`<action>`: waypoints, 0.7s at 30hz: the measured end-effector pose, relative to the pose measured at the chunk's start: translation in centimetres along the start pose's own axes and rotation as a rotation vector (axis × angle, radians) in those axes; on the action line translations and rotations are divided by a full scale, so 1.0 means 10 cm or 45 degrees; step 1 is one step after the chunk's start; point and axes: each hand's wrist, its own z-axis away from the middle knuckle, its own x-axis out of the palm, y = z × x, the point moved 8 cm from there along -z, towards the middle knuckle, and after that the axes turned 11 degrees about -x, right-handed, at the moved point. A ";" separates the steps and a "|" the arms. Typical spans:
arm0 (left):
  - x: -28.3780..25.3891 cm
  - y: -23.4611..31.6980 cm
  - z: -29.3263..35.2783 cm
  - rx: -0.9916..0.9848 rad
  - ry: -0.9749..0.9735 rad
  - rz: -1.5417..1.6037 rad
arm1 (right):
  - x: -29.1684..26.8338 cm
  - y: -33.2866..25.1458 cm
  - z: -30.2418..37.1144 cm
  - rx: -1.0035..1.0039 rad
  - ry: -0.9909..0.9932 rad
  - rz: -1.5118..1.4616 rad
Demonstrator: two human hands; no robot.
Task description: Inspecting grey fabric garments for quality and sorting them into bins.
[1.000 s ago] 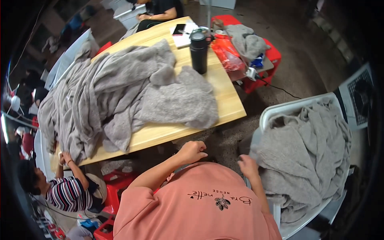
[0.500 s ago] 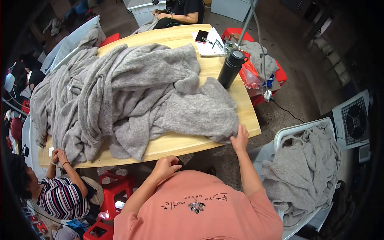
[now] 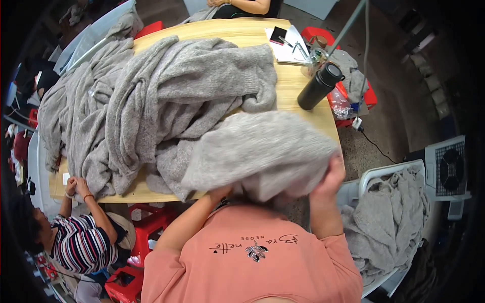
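Note:
A grey knitted garment (image 3: 262,151), blurred by motion, is lifted off the table's near edge in front of me. My right hand (image 3: 331,175) grips its right end, the fingers closed on the knit. Under the garment's lower left edge is my left hand (image 3: 221,193); its fingers are hidden by the fabric. Beyond and to the left, a large heap of grey knitwear (image 3: 131,106) covers much of the wooden table (image 3: 202,29). The lifted garment overlaps the near side of that heap.
A black bottle (image 3: 318,87) stands at the table's right, near papers (image 3: 290,48) with a phone and pens. On my right is a white bin (image 3: 366,184) filled with grey knitwear. A seated person in stripes (image 3: 81,247) is at left, beside red stools (image 3: 146,232). Another person sits across.
The garment's right part has been raised from the tabletop and drawn toward me by my right hand. My left hand has moved from the table edge to under the fabric. The view has shifted slightly.

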 end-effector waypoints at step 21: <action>0.78 0.41 -0.15 -0.325 -0.845 0.137 | -0.96 1.11 -0.63 -0.143 -0.770 1.324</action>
